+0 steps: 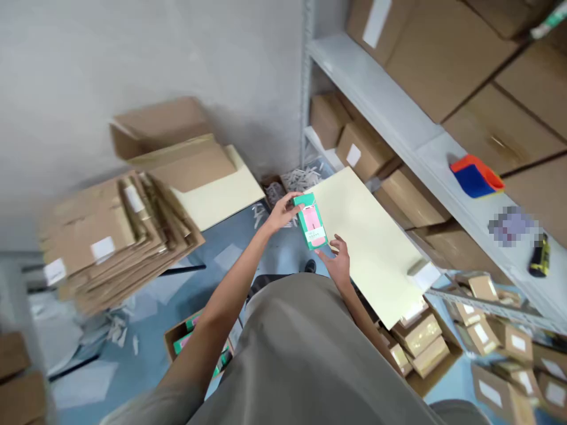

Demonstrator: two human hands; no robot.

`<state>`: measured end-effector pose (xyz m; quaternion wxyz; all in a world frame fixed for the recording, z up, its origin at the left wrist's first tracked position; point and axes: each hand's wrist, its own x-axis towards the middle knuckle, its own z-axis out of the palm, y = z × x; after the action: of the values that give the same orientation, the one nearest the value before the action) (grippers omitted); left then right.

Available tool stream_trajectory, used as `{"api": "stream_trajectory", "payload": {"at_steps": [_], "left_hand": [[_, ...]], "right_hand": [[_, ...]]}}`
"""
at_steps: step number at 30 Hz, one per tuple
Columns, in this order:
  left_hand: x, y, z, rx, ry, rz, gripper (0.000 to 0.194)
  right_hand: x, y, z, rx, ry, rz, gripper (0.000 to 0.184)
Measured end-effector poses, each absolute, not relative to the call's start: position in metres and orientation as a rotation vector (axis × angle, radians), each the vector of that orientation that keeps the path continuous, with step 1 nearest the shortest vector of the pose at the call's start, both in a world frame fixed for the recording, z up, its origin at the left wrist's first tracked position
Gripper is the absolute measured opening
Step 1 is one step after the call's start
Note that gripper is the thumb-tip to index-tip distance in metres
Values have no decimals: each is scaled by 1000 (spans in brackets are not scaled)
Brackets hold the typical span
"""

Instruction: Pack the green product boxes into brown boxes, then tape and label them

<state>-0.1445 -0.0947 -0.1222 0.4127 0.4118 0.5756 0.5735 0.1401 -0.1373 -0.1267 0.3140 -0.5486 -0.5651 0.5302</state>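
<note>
No readable text — green box (305, 219) included.

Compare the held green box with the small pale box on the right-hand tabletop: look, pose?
Color: the green box has a pink panel on its face; the small pale box looks whitish-gray.
Support: the green box is up in the left hand, with the right hand at its lower end; the small pale box rests near a corner of the cream tabletop.
Shared: both are box-shaped.

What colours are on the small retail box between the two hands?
The small retail box is mainly green, with pink on its front; head view.
</note>
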Motion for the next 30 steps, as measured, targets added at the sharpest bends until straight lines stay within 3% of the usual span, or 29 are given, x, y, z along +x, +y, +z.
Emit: {"api": "stream_trajectory", "payload": {"at_steps": [3,9,16,23,27,30], "left_hand": [[-97,-38,-116,1052,1421,1303,50],[-29,35,-117,1272,1339,1066,41],[-9,75,-129,935,1154,1039,68],[-4,70,-135,519,869,701,53],[-16,86,-126,511,767,630,53],[-32,107,-125,516,761,623,60]], "right_hand": [[165,-118,-119,-1476,-1524,1306,60],[182,-93,-122,-1670,-1505,1189,34],[189,-59,-124,-1520,-816,1322,41],[162,-31,-116,-1113,-149,1610,40],[145,-23,-113,-1146,-101,1629,40],[135,-16,-107,-1324,-256,1471,44]]}}
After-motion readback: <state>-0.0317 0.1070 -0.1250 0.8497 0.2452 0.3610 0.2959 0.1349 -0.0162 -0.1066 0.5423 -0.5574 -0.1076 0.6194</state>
